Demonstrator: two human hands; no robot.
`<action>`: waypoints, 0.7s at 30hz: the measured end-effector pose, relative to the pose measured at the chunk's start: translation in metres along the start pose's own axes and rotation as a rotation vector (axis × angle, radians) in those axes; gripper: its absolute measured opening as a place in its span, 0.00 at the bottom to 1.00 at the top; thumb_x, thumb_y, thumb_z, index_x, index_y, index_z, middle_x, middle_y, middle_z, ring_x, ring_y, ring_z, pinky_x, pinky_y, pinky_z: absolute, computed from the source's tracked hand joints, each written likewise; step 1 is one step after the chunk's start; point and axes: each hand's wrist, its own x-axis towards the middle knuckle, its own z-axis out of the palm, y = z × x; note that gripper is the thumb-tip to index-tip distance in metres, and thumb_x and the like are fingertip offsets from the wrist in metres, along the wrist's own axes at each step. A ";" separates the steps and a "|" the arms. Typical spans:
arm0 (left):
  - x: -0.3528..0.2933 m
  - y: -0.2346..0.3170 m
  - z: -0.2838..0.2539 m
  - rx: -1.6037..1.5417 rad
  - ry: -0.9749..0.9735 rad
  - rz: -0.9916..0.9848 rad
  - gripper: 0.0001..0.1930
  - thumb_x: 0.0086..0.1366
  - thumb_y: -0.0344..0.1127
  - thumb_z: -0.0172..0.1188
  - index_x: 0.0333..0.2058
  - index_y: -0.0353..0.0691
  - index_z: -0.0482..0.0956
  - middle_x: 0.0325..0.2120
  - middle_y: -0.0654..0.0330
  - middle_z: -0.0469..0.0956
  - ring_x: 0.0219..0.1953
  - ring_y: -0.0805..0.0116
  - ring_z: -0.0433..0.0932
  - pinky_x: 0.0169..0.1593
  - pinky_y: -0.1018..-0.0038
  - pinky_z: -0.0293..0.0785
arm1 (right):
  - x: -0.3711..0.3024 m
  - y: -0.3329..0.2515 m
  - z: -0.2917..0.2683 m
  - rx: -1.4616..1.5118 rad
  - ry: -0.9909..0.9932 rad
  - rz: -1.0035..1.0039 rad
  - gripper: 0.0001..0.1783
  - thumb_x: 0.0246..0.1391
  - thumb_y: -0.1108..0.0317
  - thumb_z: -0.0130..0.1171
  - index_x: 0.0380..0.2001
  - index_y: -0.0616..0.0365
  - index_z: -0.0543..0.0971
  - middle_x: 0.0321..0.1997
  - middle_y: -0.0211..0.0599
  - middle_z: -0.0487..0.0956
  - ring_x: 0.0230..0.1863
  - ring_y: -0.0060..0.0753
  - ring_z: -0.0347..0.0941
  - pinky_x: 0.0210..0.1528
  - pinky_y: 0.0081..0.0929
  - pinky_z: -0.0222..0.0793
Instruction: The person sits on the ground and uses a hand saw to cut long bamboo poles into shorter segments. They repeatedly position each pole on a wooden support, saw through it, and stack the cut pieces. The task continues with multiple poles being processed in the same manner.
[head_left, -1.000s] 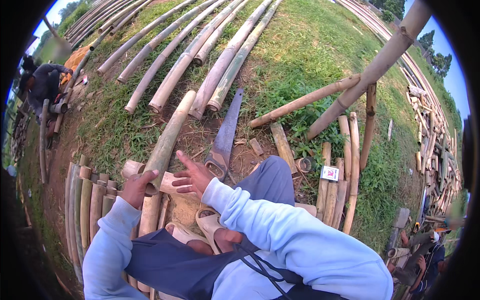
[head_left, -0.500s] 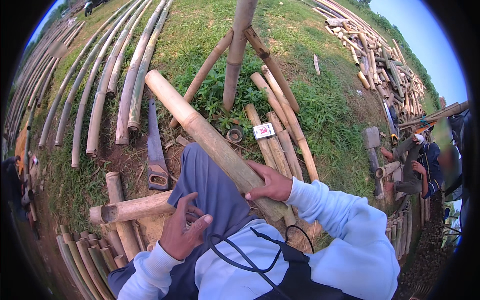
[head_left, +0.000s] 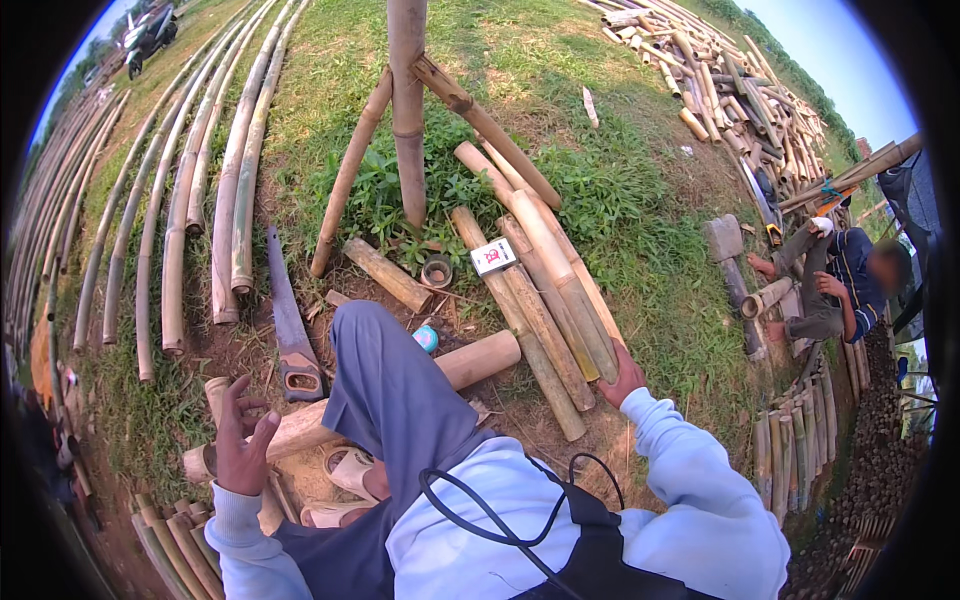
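My right hand (head_left: pixel 622 378) grips the near end of a bamboo length (head_left: pixel 567 285), pale at its far end. That length lies along several cut bamboo pieces (head_left: pixel 545 325) on the ground at front right. My left hand (head_left: pixel 243 445) is raised at the left with its fingers apart, holding nothing. Beneath it and beside my bent knee lies a thick bamboo log (head_left: pixel 300 428), running on under my leg. A handsaw (head_left: pixel 287 325) with a wooden handle rests on the soil, left of the knee.
A white box (head_left: pixel 492 257) sits on the cut bamboo. Nearby are a bamboo ring (head_left: pixel 437 270) and a small turquoise round object (head_left: pixel 426 338). A propped bamboo post (head_left: pixel 408 120) stands ahead. Long poles (head_left: pixel 230 200) lie at left; a seated person (head_left: pixel 850 270) works at right.
The bamboo length has gone from across my lap to the right, down onto the cut pieces, with my right hand on it. My left hand has shifted left. The view has shifted too.
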 end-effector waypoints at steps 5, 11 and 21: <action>-0.052 -0.033 -0.065 0.121 0.218 -0.095 0.34 0.67 0.40 0.64 0.68 0.40 0.62 0.49 0.52 0.75 0.42 0.67 0.77 0.49 0.69 0.75 | 0.034 0.028 0.033 -0.009 -0.056 0.051 0.53 0.41 0.68 0.70 0.72 0.59 0.57 0.70 0.56 0.67 0.70 0.56 0.64 0.73 0.40 0.60; -0.169 -0.072 -0.107 0.234 0.614 -0.337 0.27 0.68 0.38 0.64 0.62 0.36 0.69 0.47 0.50 0.78 0.47 0.62 0.79 0.50 0.68 0.77 | 0.051 0.079 0.065 -0.043 -0.056 0.370 0.67 0.37 0.76 0.72 0.77 0.39 0.44 0.67 0.62 0.69 0.69 0.61 0.66 0.71 0.45 0.62; -0.293 -0.094 0.010 -0.188 1.292 -0.227 0.38 0.66 0.56 0.59 0.64 0.30 0.67 0.59 0.47 0.72 0.62 0.57 0.69 0.68 0.66 0.59 | 0.105 -0.032 0.076 -0.095 0.113 -0.047 0.56 0.39 0.83 0.65 0.74 0.55 0.53 0.65 0.54 0.67 0.67 0.55 0.65 0.68 0.44 0.65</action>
